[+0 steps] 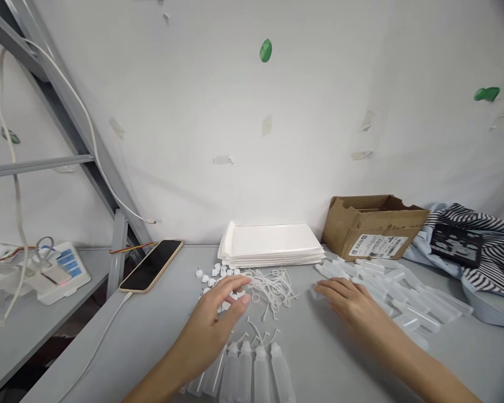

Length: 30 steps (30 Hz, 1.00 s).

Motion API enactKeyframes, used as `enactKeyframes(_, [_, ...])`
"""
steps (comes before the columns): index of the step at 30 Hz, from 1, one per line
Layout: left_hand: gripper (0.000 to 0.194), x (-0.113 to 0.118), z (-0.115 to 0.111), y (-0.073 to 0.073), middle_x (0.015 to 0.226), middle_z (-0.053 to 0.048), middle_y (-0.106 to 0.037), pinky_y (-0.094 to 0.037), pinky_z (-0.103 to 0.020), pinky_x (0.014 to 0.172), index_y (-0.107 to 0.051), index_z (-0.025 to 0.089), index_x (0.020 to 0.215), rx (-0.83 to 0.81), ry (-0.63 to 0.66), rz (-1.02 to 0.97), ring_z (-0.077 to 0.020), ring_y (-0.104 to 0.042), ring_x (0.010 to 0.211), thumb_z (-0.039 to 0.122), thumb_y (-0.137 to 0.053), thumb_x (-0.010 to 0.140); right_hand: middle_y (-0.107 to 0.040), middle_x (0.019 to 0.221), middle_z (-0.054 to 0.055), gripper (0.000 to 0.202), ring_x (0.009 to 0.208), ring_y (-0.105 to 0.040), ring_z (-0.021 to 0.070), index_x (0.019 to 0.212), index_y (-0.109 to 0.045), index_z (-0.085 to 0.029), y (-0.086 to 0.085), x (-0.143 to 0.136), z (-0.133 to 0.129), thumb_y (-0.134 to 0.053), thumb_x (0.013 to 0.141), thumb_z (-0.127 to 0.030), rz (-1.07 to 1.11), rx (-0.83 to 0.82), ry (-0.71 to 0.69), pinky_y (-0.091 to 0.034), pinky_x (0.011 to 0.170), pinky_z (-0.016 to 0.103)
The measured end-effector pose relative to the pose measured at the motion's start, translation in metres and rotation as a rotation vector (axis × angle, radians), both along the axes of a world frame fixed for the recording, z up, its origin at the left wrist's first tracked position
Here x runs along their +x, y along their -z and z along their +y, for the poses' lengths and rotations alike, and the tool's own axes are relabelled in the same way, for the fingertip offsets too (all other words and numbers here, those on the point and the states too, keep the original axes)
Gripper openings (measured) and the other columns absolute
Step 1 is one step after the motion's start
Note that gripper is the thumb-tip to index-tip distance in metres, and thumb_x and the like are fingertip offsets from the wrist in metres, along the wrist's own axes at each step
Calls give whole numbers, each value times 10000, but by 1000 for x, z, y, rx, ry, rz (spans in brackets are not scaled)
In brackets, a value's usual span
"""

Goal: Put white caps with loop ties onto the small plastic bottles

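My left hand (220, 310) hovers with thumb and fingers apart and nothing between them. Small white caps (223, 271) lie around and behind its fingers, partly hidden by them. Just to its right is a tangled heap of thin white bent tubes (273, 286). My right hand (350, 302) reaches, fingers stretched out, over the left side of a pile of translucent plastic bottles (420, 296). Something translucent shows by its fingertips; whether they touch it, I cannot tell. Several bottles with thin bent tubes in their necks (260, 372) lie in a row near the front edge, partly behind my left forearm.
White padded envelopes (277, 243) are stacked against the wall. Beside them stands an open cardboard box (376, 226), then striped cloth (493, 246). A phone (152, 266) with a charging cable lies left, near a metal frame (79, 123) and a power strip (63, 271).
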<state>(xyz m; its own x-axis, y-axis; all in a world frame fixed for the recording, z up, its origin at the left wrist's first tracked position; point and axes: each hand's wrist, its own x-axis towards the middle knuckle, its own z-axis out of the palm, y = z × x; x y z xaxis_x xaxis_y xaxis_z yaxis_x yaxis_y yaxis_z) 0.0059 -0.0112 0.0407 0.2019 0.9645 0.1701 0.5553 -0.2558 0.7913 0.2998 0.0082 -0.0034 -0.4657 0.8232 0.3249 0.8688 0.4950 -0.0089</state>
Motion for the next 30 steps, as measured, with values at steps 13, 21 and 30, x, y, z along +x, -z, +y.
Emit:
enactKeyframes(13, [412, -16, 5, 12, 1314, -105, -546, -512, -436, 932, -496, 204, 1317, 365, 0, 349, -268, -514, 1185, 322, -435, 926, -697, 1008, 94, 317, 889, -659, 228, 1121, -596, -206, 0, -14, -14, -381, 898, -138, 207, 92, -16, -538, 724, 369])
enactKeyframes(21, [521, -20, 5, 19, 1378, -105, -492, -465, -466, 993, -335, 203, 1425, 552, 78, 578, -281, -440, 1256, 237, -444, 917, -694, 1022, 81, 296, 887, -670, 209, 1147, -584, -225, -8, -26, -27, -442, 897, -157, 260, 112, -89, -567, 715, 332])
enactKeyframes(30, [485, -12, 3, 24, 1345, -112, -523, -434, -488, 1020, -408, 177, 1385, 589, 46, 506, -284, -444, 1248, 201, -453, 904, -690, 1027, 71, 322, 894, -666, 208, 1171, -549, -239, -3, -29, -33, -444, 891, -121, 270, 97, -132, -563, 749, 344])
